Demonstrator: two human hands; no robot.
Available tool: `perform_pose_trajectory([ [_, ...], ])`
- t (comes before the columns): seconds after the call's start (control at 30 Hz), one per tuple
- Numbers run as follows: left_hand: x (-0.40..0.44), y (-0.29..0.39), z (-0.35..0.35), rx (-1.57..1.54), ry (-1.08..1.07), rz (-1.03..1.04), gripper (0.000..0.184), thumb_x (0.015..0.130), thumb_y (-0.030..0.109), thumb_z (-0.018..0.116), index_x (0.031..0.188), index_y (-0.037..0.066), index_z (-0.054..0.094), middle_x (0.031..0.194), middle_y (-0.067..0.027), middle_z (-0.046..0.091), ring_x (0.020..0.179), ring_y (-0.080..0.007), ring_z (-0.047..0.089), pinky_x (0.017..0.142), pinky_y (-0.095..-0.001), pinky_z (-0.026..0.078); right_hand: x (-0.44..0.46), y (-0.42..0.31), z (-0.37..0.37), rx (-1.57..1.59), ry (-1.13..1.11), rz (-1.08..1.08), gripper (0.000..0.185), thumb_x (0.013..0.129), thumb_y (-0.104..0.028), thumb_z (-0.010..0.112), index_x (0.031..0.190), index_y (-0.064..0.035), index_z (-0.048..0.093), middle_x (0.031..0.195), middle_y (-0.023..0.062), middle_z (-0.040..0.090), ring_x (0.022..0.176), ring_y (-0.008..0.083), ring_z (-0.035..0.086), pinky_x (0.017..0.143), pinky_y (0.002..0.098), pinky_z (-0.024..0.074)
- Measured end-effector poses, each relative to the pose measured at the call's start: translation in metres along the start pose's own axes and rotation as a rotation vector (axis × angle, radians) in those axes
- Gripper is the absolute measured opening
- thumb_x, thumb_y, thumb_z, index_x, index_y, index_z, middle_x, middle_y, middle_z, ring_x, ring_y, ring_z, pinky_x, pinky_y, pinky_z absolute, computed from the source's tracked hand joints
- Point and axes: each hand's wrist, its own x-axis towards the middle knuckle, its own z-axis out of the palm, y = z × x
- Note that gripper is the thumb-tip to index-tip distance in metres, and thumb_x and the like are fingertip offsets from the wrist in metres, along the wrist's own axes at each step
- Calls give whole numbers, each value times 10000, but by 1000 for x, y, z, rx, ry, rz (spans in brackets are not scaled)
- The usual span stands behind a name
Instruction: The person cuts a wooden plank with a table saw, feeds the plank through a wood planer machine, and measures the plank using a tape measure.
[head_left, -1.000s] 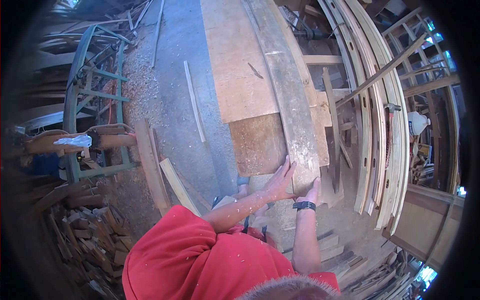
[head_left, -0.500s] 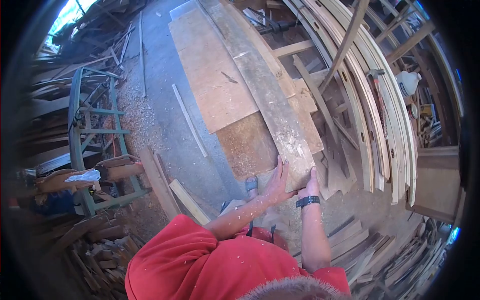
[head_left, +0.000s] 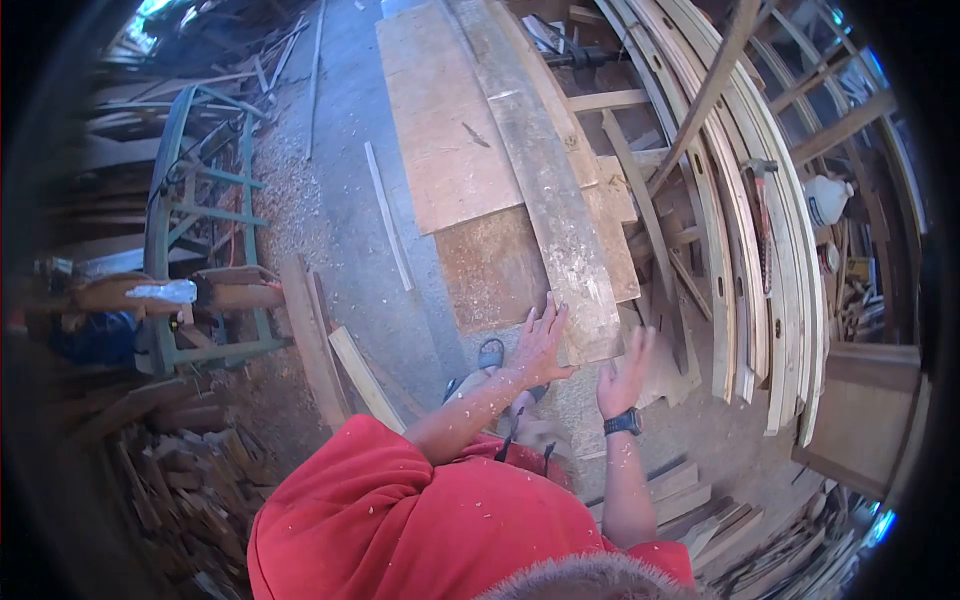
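Head view, from where I stand: long weathered plank (head_left: 570,250) lies lengthwise over a pale plywood sheet (head_left: 440,130) and a darker brown board (head_left: 490,270), near end toward the worker in the red shirt (head_left: 440,520). Left hand (head_left: 538,348) unclenched, fingers spread, at the plank's near left corner; contact too close to call. Right hand (head_left: 623,380), dark watch (head_left: 623,422) at the wrist, open and flat, fingers extended, gripping nothing, just beside the near right corner with a gap between. Off to the right, hammer (head_left: 766,215) on long pale timbers (head_left: 735,240), white jug (head_left: 828,200) beyond. Floor to the left: narrow strip (head_left: 388,215), scattered shavings (head_left: 290,190).
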Motion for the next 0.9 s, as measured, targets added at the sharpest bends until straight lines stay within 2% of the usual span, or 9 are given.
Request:
perform_pose_trajectory([
  [0.03,0,0,-1,-8,11,-11,1242,616,449,861,1516,-71,182,1566,-371,108,1467,-448,209,1185,-542,231,4,-1,-12,-120,-224,-239,779,828,-139,683,1515,-46,327,1558,269,289,1419,393,342,1136,502,301],
  [0.07,-1,0,-1,5,18,-2,1245,612,463,859,1516,-68,189,1567,-362,123,1476,-429,201,1188,-558,205,5,4,-13,-126,-233,-252,779,828,-139,683,1515,-46,327,1558,269,289,1419,393,342,1136,502,301],
  [0.13,0,-2,0,18,37,0,1248,607,478,857,1516,-64,196,1569,-353,138,1484,-411,194,1191,-573,179,11,16,-8,-203,-391,-370,765,826,-164,715,1493,-35,364,1564,247,297,1390,407,374,1112,508,336],
  [0.33,2,-8,-2,54,61,41,1233,606,516,838,1513,-51,223,1559,-338,183,1494,-398,174,1183,-607,158,21,29,2,-180,-407,-418,723,836,-194,729,1466,-36,411,1573,218,303,1322,396,468,1030,459,442],
  [0.43,7,-14,-5,77,61,43,1245,579,516,849,1505,-54,242,1552,-330,205,1498,-388,171,1173,-602,197,27,27,6,-162,-395,-440,709,846,-187,722,1464,-32,411,1573,217,302,1304,400,480,1016,438,460],
  [0.9,35,-38,-20,32,112,73,1224,584,509,843,1502,-46,252,1543,-333,221,1486,-401,201,1163,-626,187,61,4,20,-306,-454,-429,716,850,-175,710,1471,-15,393,1579,224,283,1312,397,469,1051,442,441],
])
